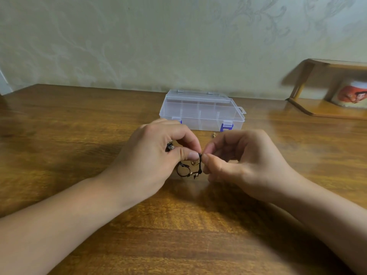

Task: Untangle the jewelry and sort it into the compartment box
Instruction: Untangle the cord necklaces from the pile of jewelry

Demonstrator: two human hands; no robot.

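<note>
Untangling step: left hand [156, 149] and right hand [244, 157] both pinch a thin black cord [201, 163] with small gold rings just above the wooden table [79, 135], clear plastic compartment box [200, 112] closed behind; next likely needs gently teasing the knot apart
</note>
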